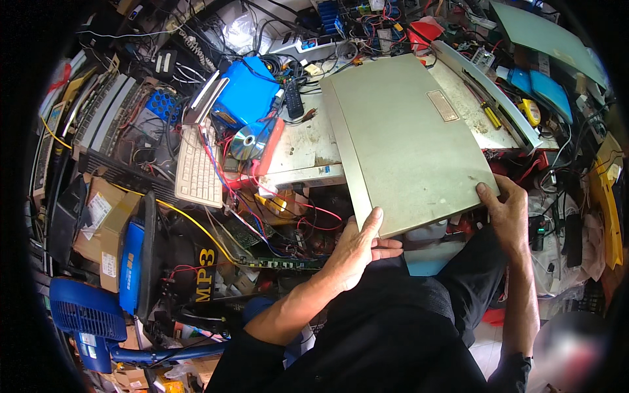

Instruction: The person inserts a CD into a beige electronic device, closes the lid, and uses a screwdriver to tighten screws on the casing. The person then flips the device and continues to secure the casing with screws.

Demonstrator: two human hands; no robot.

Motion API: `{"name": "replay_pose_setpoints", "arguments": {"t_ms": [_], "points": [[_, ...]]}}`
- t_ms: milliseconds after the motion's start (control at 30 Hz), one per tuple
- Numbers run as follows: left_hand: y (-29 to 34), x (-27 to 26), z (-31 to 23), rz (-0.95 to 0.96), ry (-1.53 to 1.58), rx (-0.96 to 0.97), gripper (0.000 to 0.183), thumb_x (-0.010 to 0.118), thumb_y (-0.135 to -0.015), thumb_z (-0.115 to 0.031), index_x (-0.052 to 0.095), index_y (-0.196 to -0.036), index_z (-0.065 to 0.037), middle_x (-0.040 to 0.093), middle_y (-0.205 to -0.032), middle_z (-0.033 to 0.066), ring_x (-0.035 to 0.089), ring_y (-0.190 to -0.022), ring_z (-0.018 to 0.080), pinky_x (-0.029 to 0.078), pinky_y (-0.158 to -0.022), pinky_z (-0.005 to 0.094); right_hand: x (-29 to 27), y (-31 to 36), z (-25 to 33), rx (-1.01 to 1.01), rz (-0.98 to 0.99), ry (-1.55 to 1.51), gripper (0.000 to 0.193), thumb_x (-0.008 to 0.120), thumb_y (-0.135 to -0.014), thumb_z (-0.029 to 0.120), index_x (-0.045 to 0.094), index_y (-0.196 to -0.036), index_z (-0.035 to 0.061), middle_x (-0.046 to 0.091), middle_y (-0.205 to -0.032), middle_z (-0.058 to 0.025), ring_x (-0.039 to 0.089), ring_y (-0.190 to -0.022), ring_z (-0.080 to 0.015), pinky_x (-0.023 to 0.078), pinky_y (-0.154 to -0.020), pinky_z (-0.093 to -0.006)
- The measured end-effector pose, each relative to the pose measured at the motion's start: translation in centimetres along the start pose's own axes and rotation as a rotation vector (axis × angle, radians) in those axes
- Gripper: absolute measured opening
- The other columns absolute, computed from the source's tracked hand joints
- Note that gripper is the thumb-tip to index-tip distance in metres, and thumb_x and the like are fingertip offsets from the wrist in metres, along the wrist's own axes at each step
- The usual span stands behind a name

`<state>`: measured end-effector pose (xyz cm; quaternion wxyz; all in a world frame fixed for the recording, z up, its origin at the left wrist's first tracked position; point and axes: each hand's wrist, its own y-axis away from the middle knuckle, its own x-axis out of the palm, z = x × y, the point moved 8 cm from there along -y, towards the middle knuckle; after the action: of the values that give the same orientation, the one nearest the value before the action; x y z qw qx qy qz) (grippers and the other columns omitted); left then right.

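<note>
A large, flat, grey-beige casing (413, 141) with a small label plate near its right edge lies tilted over the front of the cluttered worktable. My left hand (363, 249) grips its near left corner, the thumb along the edge and the fingers partly underneath. At the near right corner my right hand (508, 206) is closed on it, thumb on top and the other fingers mostly hidden behind the edge. The casing's underside does not show.
On the worktable (304, 141) left of the casing are a blue box (249, 92), a disc (250, 141) and a black remote control (293, 98). A long grey panel (488, 92) lies to the right. A keyboard (196, 167) and blue fan (88, 314) are at the left.
</note>
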<state>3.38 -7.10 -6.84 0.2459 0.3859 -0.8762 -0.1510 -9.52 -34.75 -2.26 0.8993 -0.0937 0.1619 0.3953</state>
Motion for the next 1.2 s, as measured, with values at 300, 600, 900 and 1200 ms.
{"name": "replay_pose_setpoints", "arguments": {"t_ms": [300,600,900,1200], "points": [[-0.2,-0.4,0.3,-0.047,0.031,0.015,0.066,0.054,-0.107,-0.053,0.048,-0.141,0.003,0.066,-0.121,0.0167,0.070,-0.089,0.0250,0.065,-0.082,0.0456,-1.4,-0.6,-1.3,0.017,0.210,-0.328,0.065,0.092,-0.078,0.019,0.064,-0.132,-0.0050,0.073,-0.117,-0.0072,0.068,-0.107,-0.0157,0.053,-0.097,-0.0306],[0.0,-0.4,0.0,-0.038,0.040,0.024,0.065,0.054,-0.107,-0.055,0.051,-0.138,0.002,0.067,-0.119,0.0159,0.070,-0.090,0.0245,0.064,-0.081,0.0438,-1.6,-0.1,1.7,-0.193,0.182,0.019,0.070,0.089,-0.080,0.026,0.063,-0.138,-0.0044,0.052,-0.097,-0.0045,0.051,-0.092,-0.0142,0.045,-0.080,-0.0290],[-0.1,-0.7,0.4,-0.076,0.093,0.013,0.061,0.063,-0.103,-0.055,0.057,-0.133,-0.002,0.069,-0.110,0.0093,0.068,-0.082,0.0173,0.062,-0.074,0.0354,-0.2,1.9,2.9,-0.326,0.088,0.112,0.069,0.079,-0.089,0.026,0.055,-0.144,-0.0070,0.058,-0.142,-0.0204,0.054,-0.135,-0.0297,0.038,-0.116,-0.0387],[-0.3,-0.9,0.2,-0.014,0.057,-0.077,0.062,0.065,-0.102,-0.052,0.052,-0.137,-0.003,0.062,-0.109,0.0097,0.069,-0.098,0.0227,0.061,-0.084,0.0419,0.2,1.6,0.7,-0.075,0.157,-0.089,0.062,0.064,-0.105,0.027,0.046,-0.151,-0.0102,0.068,-0.130,-0.0164,0.060,-0.120,-0.0187,0.047,-0.104,-0.0325]]}}
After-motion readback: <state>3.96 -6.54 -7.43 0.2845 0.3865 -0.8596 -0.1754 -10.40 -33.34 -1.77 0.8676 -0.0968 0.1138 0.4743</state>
